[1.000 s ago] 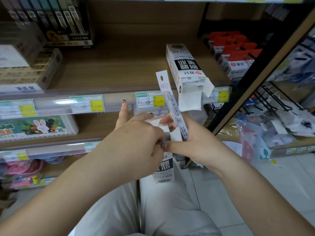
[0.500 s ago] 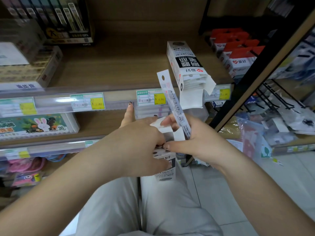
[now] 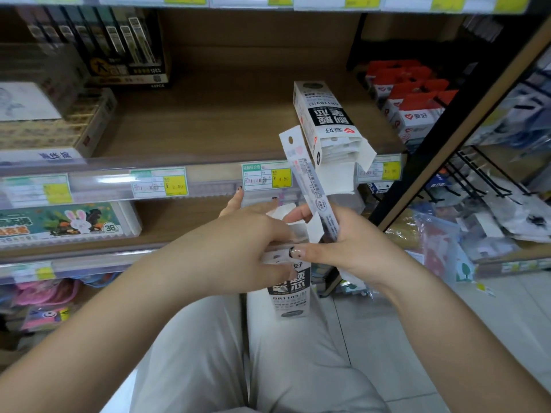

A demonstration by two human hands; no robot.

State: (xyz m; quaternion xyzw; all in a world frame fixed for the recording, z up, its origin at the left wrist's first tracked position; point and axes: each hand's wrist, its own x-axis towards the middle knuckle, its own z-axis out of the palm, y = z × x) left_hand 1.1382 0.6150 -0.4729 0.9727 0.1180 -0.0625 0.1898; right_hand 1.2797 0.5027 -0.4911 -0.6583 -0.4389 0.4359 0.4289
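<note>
A white and black refill box [image 3: 290,296] hangs in front of my lap, its open top between my hands. My left hand [image 3: 238,248] grips the box near its top, with the index finger pointing up toward the shelf edge. My right hand [image 3: 351,242] holds a slim refill packet [image 3: 310,183] that stands up and leans left; its thumb presses on another packet at the box mouth. A second box of the same kind [image 3: 325,120] lies on the wooden shelf [image 3: 208,123] with its flaps open toward me.
Red and white boxes [image 3: 411,99] fill the shelf's right end. Black pen packs [image 3: 119,46] and flat boxes [image 3: 50,129] stand at the left. A price rail [image 3: 161,183] runs along the shelf front. A bunny-print case [image 3: 65,222] sits below. A black rack [image 3: 465,135] is to the right.
The box in my hands has dropped a little lower, showing more of its printed face. My hands keep their hold, and the slim packet stays upright.
</note>
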